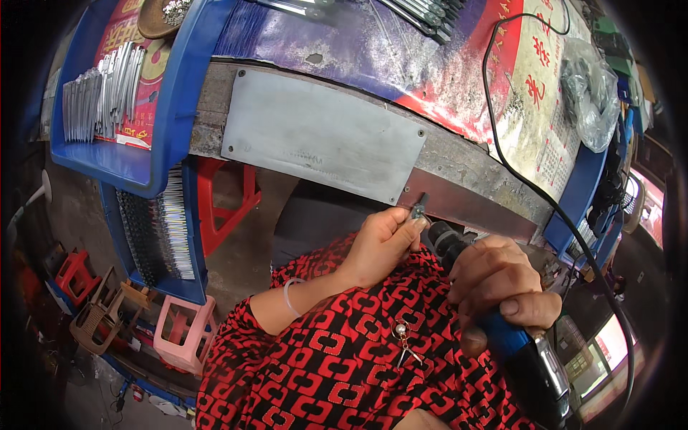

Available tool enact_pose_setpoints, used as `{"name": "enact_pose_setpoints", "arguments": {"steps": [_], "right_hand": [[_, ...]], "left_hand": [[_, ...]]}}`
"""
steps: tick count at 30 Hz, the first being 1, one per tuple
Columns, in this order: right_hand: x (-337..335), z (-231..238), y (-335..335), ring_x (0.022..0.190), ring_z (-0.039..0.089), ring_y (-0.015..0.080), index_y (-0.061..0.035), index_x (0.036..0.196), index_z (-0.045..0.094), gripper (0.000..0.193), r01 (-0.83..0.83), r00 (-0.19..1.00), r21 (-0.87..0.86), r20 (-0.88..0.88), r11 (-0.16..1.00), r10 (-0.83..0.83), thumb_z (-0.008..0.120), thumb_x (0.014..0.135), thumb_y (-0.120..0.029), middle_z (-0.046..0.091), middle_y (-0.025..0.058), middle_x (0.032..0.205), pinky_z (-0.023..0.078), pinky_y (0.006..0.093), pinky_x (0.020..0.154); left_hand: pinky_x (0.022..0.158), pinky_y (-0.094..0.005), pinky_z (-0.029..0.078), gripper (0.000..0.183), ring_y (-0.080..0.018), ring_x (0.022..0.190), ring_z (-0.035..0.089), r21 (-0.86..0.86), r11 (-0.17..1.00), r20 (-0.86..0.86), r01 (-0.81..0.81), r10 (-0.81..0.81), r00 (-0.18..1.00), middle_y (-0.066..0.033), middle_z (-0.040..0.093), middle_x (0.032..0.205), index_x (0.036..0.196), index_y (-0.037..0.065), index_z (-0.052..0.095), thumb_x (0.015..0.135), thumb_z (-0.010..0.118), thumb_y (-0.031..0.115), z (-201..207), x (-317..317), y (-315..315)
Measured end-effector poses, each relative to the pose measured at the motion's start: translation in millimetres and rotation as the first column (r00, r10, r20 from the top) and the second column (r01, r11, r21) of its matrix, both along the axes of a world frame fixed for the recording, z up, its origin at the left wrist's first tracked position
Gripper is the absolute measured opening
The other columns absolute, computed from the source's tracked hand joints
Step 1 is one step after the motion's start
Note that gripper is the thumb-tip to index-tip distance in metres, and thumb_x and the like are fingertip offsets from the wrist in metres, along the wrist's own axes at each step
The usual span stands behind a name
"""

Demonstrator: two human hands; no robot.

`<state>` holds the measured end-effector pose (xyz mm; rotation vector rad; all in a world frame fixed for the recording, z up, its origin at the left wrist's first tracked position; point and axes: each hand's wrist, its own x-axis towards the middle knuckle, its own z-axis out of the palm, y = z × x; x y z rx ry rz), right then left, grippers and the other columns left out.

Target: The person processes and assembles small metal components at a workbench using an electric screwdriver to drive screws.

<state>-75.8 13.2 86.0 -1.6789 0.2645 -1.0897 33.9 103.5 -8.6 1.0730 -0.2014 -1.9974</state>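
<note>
My left hand (380, 247) pinches a small grey metal piece (418, 210) between thumb and fingers, right by the bench's front edge. Most of that piece is covered by the fingertips, so its exact kind is unclear. My right hand (498, 279) is wrapped round a blue-and-black handheld power tool (527, 365). The tool's dark, narrow nose (446, 241) points up and left, close to my left fingertips. Whether its tip touches the metal piece cannot be made out.
A pale metal plate (322, 136) is screwed to the bench edge. At the left, a blue bin (175, 107) holds thin metal strips; another blue bin (197, 236) is lower. A black cable (530, 183) crosses the right side. Behind lie dark metal parts (423, 14). A pink stool (188, 315) stands lower left.
</note>
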Motion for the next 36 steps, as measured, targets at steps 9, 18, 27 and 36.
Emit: {"name": "enact_pose_setpoints", "arguments": {"steps": [9,18,27,36], "right_hand": [[-24,12,-7,0.067,0.056,0.0182,-0.0035,0.121,0.043,0.058,0.378,0.905,0.248,-0.302,0.892,-0.3,0.074,0.073,-0.015,0.055,0.0052,0.08,0.047,0.0309,0.063],[-29,-35,-45,0.091,0.056,0.0324,-0.0015,0.111,0.054,0.059,0.16,0.041,-0.492,-0.863,0.856,-0.504,0.078,0.065,-0.03,0.06,0.0135,0.097,0.045,0.0406,0.076],[-27,-20,8,0.077,0.057,0.0301,-0.0018,0.092,0.06,0.02,0.18,0.717,0.037,-0.69,0.983,-0.105,0.068,0.079,-0.015,0.057,0.0125,0.086,0.047,0.0364,0.07],[-15,-45,43,0.061,0.048,0.008,0.0019,0.068,0.056,0.018,0.253,0.893,0.619,-0.446,0.744,0.068,0.066,0.079,-0.008,0.055,0.0039,0.064,0.04,0.0275,0.054]], "left_hand": [[0.056,-0.035,0.046,0.02,-0.0221,0.063,0.054,-0.611,0.678,0.712,0.409,0.244,0.659,-0.0103,0.051,0.078,0.101,-0.004,0.057,0.086,0.058,0.01,16,20,-8],[0.061,-0.0341,0.045,0.034,-0.027,0.071,0.055,-0.654,0.483,0.755,0.583,0.462,0.465,-0.0127,0.05,0.08,0.107,-0.006,0.059,0.075,0.064,0.0,30,37,-17],[0.049,-0.0174,0.036,0.012,-0.0041,0.056,0.047,-0.301,0.947,0.234,-0.112,0.188,0.954,-0.0023,0.055,0.082,0.096,-0.006,0.063,0.086,0.06,0.0,47,39,-20],[0.05,-0.0192,0.037,0.018,-0.0046,0.058,0.047,-0.429,0.896,0.44,0.115,0.096,0.893,-0.0022,0.052,0.077,0.104,-0.006,0.064,0.089,0.056,0.001,42,34,-16]]}}
